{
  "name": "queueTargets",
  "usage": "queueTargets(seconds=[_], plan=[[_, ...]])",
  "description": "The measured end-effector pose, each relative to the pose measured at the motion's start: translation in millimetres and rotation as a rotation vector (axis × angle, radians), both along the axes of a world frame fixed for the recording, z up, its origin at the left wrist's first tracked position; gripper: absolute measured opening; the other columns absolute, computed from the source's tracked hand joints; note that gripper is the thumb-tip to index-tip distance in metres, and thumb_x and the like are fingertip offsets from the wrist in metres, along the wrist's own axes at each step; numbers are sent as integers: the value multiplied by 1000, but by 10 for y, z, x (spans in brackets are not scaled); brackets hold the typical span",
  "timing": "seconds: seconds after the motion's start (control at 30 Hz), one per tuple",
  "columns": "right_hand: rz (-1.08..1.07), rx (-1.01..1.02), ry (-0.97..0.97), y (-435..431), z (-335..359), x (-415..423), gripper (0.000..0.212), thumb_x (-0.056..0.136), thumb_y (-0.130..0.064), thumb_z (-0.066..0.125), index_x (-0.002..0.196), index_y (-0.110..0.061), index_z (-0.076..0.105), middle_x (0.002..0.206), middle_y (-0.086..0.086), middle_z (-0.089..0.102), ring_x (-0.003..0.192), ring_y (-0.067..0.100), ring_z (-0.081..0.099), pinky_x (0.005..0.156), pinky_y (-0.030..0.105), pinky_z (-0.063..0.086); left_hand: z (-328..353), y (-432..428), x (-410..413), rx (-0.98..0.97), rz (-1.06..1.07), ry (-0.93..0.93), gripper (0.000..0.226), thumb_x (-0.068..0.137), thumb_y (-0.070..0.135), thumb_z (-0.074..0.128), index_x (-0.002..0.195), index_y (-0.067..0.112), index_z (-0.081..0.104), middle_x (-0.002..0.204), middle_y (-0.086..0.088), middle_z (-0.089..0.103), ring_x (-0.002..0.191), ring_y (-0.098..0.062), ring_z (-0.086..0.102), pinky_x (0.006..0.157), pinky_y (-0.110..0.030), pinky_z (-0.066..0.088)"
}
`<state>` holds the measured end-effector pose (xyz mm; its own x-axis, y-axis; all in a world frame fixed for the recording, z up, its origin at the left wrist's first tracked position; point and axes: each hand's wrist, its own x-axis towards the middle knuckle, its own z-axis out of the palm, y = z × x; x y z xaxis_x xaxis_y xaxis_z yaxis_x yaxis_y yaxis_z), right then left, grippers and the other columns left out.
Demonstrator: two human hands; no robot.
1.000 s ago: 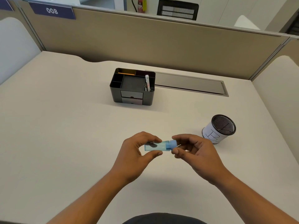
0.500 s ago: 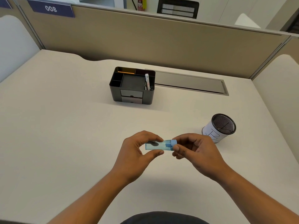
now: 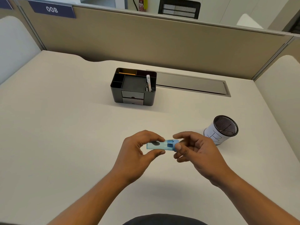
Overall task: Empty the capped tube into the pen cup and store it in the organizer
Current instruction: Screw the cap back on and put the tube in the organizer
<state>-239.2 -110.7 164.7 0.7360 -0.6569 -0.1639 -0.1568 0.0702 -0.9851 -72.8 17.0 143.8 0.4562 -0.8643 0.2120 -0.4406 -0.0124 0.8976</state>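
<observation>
Bright, even light; perhaps slightly soft.

Your right grip (image 3: 196, 153) has loosened on the cap (image 3: 172, 144). The index finger, earlier curled down over the cap, now reaches out straight above it. The thumb tip now lies against the cap's end.

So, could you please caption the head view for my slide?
Left hand holds the blue tube; right hand pinches its cap, pen cup nearby.
</observation>
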Motion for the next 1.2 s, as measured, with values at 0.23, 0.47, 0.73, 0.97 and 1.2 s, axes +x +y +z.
queueTargets(seconds=[0.23,0.47,0.73,0.97,1.2], plan=[[52,-69,31,-9,46,-52,26,72,-30,78,95,-19,79,80,10,79,69,21,76,62,22,59,-20,12,-18,-31,-25,2,27,76,18,82,98,29,71,96,13,72,97,-17,67,82,-25,53],[41,-77,33,12,-15,-45,16,77,-28,74,89,-22,81,70,3,76,64,17,75,58,21,58,-26,23,-40,-34,-9,-15,27,76,19,82,99,29,72,95,14,72,96,-15,67,76,-25,53],[31,-167,25,-82,-101,5,11,84,-21,75,94,-25,80,76,4,79,67,18,75,59,21,58,72,-55,36,63,-14,-213,30,77,24,81,103,32,68,100,16,71,95,-7,64,80,-17,48],[46,-272,160,-159,-463,12,29,81,-56,71,102,-37,75,88,-6,77,81,15,71,67,30,62,-46,-117,108,172,63,-328,29,78,25,80,105,30,71,100,11,71,96,-12,60,86,-34,50],[173,-783,622,-400,-1358,-248,62,94,-55,51,148,-28,36,144,-24,31,142,2,29,123,34,13,-88,-595,684,229,200,-338,31,80,23,79,109,29,71,103,8,59,101,-16,49,87,-31,37]])
